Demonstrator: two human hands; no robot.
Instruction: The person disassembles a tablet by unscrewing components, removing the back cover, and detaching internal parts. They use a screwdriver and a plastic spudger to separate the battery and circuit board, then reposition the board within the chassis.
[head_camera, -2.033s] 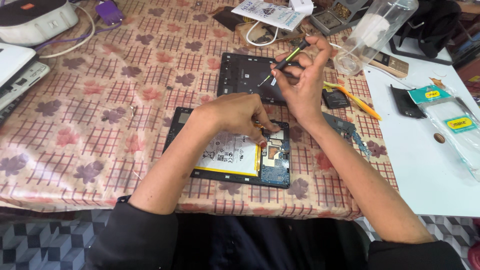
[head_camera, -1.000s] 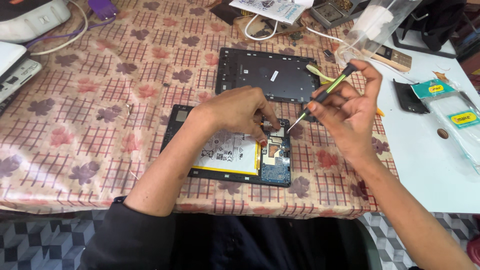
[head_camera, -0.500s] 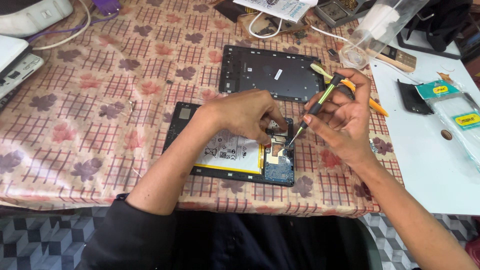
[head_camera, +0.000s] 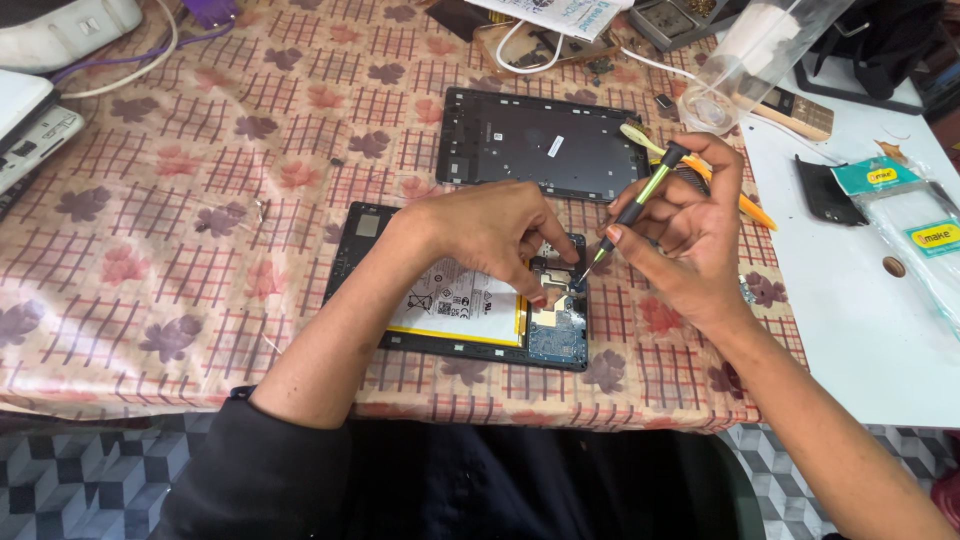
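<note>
An opened tablet (head_camera: 372, 240) lies on the patterned tablecloth, its white battery (head_camera: 455, 300) and blue circuit board (head_camera: 558, 340) showing. My left hand (head_camera: 490, 232) rests on it, fingertips pressing a small part near the board. A green and black screwdriver (head_camera: 640, 200) is gripped in my right hand (head_camera: 690, 235), tilted, with its tip down on the tablet's right side beside my left fingertips.
The tablet's dark back cover (head_camera: 545, 140) lies just behind. A clear plastic cup (head_camera: 740, 65), an orange tool (head_camera: 745, 205), a small black part (head_camera: 822, 190) and packaged items (head_camera: 905, 215) sit on the white surface at right. White devices (head_camera: 40, 110) and cables are at far left.
My right hand has brought the screwdriver down from above the back cover to the tablet's right side. My left hand has stayed on the tablet.
</note>
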